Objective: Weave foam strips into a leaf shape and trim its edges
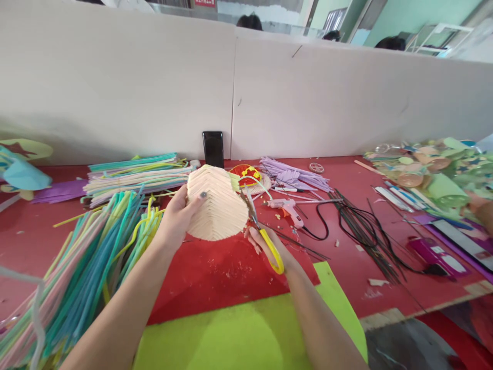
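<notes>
My left hand (179, 213) is closed on the left edge of a cream, leaf-shaped piece (219, 210) with slanting ribs that meet along a middle line. Its thumb lies flat on the front face. My right hand (265, 241) is wrapped round yellow-handled scissors (272, 252), whose blades point up beside the right edge of the cream piece. Whether the blades touch that edge I cannot tell. Just behind it sits a red round piece with yellow trim (249, 176). Under both hands lies a red sheet (231, 277) dotted with small scraps.
Bundles of coloured pipe cleaners (88, 257) fill the left side. A pink glue gun (287, 209) with a black cord lies right of the scissors, near dark thin rods (362, 236). A phone (213, 148) leans on the white partition (154, 87). Purple strips (292, 174) lie behind.
</notes>
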`<state>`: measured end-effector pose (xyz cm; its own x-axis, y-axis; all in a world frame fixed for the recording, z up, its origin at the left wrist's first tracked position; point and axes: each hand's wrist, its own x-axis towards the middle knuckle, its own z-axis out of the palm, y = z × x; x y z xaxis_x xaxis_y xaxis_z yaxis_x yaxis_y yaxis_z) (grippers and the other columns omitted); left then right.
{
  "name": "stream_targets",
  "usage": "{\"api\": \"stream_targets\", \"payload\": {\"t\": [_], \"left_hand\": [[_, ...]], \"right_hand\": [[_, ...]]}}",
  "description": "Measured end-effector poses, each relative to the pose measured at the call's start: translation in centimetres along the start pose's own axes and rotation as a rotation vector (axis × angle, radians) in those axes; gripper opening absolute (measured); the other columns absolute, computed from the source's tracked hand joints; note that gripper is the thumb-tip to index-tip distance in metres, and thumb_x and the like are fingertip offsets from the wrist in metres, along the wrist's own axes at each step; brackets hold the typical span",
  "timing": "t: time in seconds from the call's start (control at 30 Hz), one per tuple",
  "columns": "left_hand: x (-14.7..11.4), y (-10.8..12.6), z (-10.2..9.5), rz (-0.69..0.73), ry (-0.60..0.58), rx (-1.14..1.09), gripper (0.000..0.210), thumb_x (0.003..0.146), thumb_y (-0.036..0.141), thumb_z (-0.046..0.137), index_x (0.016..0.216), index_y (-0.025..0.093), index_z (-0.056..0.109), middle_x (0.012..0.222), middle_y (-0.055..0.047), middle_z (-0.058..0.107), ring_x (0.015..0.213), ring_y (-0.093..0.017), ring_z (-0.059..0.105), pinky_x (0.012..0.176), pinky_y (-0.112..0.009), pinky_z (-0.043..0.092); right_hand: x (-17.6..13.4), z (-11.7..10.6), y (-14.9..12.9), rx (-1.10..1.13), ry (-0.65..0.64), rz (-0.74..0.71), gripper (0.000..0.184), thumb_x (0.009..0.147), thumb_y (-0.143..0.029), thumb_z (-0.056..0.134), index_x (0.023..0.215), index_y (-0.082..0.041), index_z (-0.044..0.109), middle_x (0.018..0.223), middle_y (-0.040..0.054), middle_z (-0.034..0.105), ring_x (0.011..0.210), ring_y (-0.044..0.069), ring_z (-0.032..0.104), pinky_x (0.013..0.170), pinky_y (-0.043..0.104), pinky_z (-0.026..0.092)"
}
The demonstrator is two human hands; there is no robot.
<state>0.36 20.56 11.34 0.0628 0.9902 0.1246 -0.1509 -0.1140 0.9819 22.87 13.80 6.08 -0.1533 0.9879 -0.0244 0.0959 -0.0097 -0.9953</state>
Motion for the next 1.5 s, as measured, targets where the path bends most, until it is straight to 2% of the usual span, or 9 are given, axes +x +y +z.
{"api": "stream_targets", "payload": {"t": [0.2,0.37,0.47,0.6,0.77,0.9,1.07,1.2,1.5], "left_hand": [[-0.1,-0.5,0.0,0.084,-0.030,0.278,0.039,0.079,0.043,0.069,0.109,0.018,0.063,0.095,-0.005,0.072,0.082,-0.019,0.067,0.072,-0.028,0.052],[-1.0,-0.5,0.5,0.562,-0.350,0.662,0.015,0.087,0.021,0.060,0.098,0.020,0.069,0.098,-0.006,0.075,0.096,-0.020,0.069,0.089,-0.035,0.051],[-1.4,-0.7,1.0,0.773,-0.580,0.754,0.028,0.090,0.011,0.051,0.104,0.026,0.070,0.109,-0.003,0.074,0.118,-0.021,0.061,0.112,-0.048,0.032],[-1.3,-1.5,1.3,0.803,-0.560,0.850,0.033,0.088,0.010,0.051,0.100,0.033,0.072,0.118,0.001,0.071,0.131,-0.023,0.050,0.119,-0.058,0.007],[-1.0,-3.0,1.7,0.654,-0.276,0.760,0.043,0.081,0.013,0.059,0.119,0.034,0.065,0.151,-0.002,0.043,0.145,-0.027,0.027,0.120,-0.055,0.008],[-0.5,-4.4,2.3,0.125,0.004,0.365,0.058,0.082,0.033,0.064,0.137,0.023,0.048,0.149,-0.014,0.043,0.139,-0.029,0.038,0.112,-0.051,0.033],[-1.1,-4.5,3.3,-0.558,-0.326,-0.209,0.057,0.083,0.064,0.054,0.109,0.015,0.067,0.114,-0.017,0.069,0.104,-0.028,0.067,0.091,-0.041,0.053],[-2.2,-4.4,4.3,-0.476,-0.275,-0.281,0.039,0.073,0.037,0.078,0.105,0.017,0.066,0.108,-0.009,0.072,0.091,-0.019,0.069,0.082,-0.029,0.055],[-2.3,-4.1,4.2,-0.184,-0.070,-0.148,0.033,0.074,0.041,0.076,0.095,0.019,0.064,0.084,-0.001,0.070,0.075,-0.015,0.064,0.063,-0.025,0.050]], "right_hand": [[0.7,0.3,0.3,0.327,0.054,-0.037,0.037,0.088,-0.051,0.057,0.070,-0.019,0.056,0.055,-0.0029,0.053,0.042,0.009,0.044,0.046,0.025,0.034],[0.8,-0.1,0.4,0.632,0.146,0.006,0.045,0.082,-0.066,0.055,0.084,-0.022,0.063,0.071,0.0032,0.067,0.046,0.014,0.054,0.043,0.029,0.039],[1.1,-0.4,0.5,0.687,0.262,0.049,0.041,0.073,-0.061,0.068,0.088,-0.024,0.064,0.074,0.0016,0.068,0.061,0.019,0.061,0.053,0.031,0.047],[1.5,-0.8,0.8,0.667,0.340,0.093,0.036,0.058,-0.035,0.084,0.083,-0.022,0.062,0.076,-0.0015,0.066,0.069,0.017,0.062,0.063,0.030,0.052],[1.6,-1.0,1.0,0.545,0.402,0.002,0.030,0.062,-0.032,0.078,0.081,-0.021,0.058,0.077,-0.0029,0.058,0.070,0.013,0.057,0.066,0.027,0.050],[1.5,-1.2,0.7,0.389,0.521,-0.148,0.027,0.065,-0.033,0.075,0.078,-0.020,0.056,0.079,-0.0019,0.056,0.076,0.013,0.055,0.073,0.028,0.047],[1.2,-1.2,0.1,0.253,0.563,-0.202,0.025,0.070,-0.036,0.071,0.081,-0.021,0.055,0.079,-0.0003,0.056,0.075,0.015,0.054,0.072,0.030,0.046],[1.1,-0.8,0.1,0.213,0.517,-0.207,0.026,0.074,-0.041,0.070,0.084,-0.021,0.057,0.083,0.0019,0.059,0.076,0.017,0.056,0.070,0.031,0.047],[1.0,-0.7,0.1,0.332,0.422,-0.172,0.027,0.084,-0.047,0.063,0.088,-0.022,0.055,0.057,-0.0034,0.058,0.051,0.014,0.055,0.053,0.029,0.044]]}}
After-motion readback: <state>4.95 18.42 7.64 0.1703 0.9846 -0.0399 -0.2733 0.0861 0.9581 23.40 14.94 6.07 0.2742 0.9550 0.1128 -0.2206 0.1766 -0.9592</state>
